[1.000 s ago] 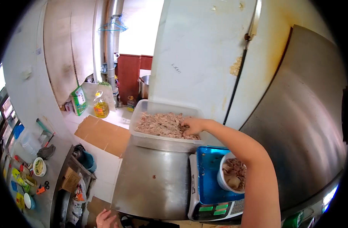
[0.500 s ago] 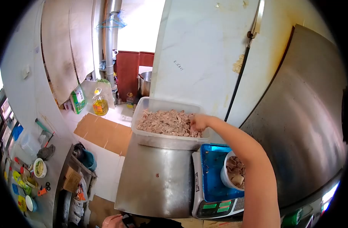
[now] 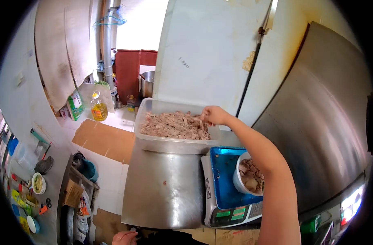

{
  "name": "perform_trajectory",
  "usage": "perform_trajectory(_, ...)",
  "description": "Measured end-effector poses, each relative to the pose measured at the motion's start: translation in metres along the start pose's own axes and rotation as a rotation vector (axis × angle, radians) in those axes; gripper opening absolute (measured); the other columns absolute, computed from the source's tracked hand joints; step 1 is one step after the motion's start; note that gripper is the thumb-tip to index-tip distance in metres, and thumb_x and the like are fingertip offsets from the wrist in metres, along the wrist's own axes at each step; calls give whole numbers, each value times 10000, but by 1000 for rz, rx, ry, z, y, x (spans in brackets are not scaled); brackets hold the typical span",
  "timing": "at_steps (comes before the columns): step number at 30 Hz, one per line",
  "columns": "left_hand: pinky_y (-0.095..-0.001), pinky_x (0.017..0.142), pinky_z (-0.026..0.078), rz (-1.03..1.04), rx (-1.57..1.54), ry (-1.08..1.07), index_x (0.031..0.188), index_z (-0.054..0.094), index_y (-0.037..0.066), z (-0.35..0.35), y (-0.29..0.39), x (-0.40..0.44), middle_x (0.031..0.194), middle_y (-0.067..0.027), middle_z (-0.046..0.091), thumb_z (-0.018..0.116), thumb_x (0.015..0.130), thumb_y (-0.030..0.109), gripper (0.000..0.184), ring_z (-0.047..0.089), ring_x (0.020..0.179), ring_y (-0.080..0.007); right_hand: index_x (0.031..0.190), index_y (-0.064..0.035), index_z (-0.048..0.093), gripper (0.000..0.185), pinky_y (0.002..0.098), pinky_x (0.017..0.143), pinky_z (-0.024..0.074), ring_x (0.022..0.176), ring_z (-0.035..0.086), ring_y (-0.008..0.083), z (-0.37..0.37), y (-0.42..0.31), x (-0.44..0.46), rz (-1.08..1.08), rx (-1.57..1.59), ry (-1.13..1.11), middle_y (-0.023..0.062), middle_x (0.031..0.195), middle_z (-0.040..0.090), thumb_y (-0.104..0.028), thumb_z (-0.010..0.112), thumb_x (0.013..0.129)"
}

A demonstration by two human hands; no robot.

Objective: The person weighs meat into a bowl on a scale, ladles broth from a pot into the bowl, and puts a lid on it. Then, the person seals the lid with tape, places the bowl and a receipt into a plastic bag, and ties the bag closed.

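Note:
A clear plastic tub (image 3: pixel 176 145) full of sliced cooked meat (image 3: pixel 174 125) stands at the far end of the steel table. My right hand (image 3: pixel 213 116) is at the tub's right end, its fingers pinched together at the top of the meat. Below my forearm, a white bowl (image 3: pixel 240 184) of meat pieces rests on the blue tray (image 3: pixel 222 194) of a digital scale (image 3: pixel 213 216), partly hidden by the arm. My left hand (image 3: pixel 124 237) shows at the bottom edge, fingers curled beside a small dark object; what it holds, if anything, is unclear.
The steel tabletop (image 3: pixel 164 204) lies before me, with one meat scrap on it. On the left, a counter (image 3: pixel 52 216) carries bowls, scissors and bottles. An oil jug (image 3: pixel 99 111) and cardboard (image 3: pixel 105 141) are on the floor. A curved steel panel (image 3: pixel 317 122) rises at right.
My right hand has lifted slightly from the meat toward the tub's right rim, fingers still together. The whole view has shifted a little; the bowl stays on the scale.

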State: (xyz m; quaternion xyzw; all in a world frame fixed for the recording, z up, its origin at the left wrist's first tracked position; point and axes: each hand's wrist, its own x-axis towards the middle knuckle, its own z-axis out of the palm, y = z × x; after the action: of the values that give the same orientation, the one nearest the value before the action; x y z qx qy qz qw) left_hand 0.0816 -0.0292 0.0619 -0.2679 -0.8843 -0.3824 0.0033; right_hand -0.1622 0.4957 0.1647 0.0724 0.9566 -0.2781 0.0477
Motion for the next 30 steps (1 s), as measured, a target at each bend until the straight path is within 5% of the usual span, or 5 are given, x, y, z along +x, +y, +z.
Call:
perform_trajectory(7, -384, 828, 460, 35, -132, -73, 973, 635, 49, -8, 3, 24, 996, -148, 625, 563, 820, 52, 169, 586, 926, -328, 911, -52, 545, 125, 218, 501, 414, 565, 515, 80, -63, -59, -144, -24, 571, 197, 12, 723, 569, -163, 581, 868)
perform_trajectory(14, -374, 808, 470, 168, -141, -163, 979, 643, 78, 4, 10, 43, 996, -124, 631, 599, 819, 77, 166, 594, 930, -309, 1043, -53, 568, 248, 216, 554, 457, 636, 569, 92, -65, -11, -283, 145, 325, -245, 27, 785, 619, -134, 648, 823)
perform_trajectory(16, -371, 795, 478, 211, -129, -192, 976, 645, 86, 8, 13, 47, 992, -121, 633, 603, 816, 79, 165, 599, 919, -309, 1101, -47, 558, 318, 228, 556, 466, 619, 583, 107, -64, -29, -293, 188, -25, -119, 44, 766, 633, -140, 656, 813)
perform_trajectory(20, -371, 775, 488, 270, -84, -254, 973, 642, 82, 10, 17, 56, 986, -121, 635, 598, 808, 66, 172, 609, 890, -317, 1138, -38, 557, 362, 261, 520, 468, 544, 575, 115, -72, -40, -287, 216, -29, 221, 75, 725, 637, -158, 655, 810)
perform_trajectory(30, -403, 847, 439, 83, -18, -214, 1002, 635, 62, -4, 16, 33, 992, -159, 624, 564, 830, 118, 195, 573, 956, -345, 1085, -34, 589, 327, 302, 658, 497, 785, 621, 235, -30, -22, -96, -300, -312, 77, 143, 896, 649, -213, 618, 813)
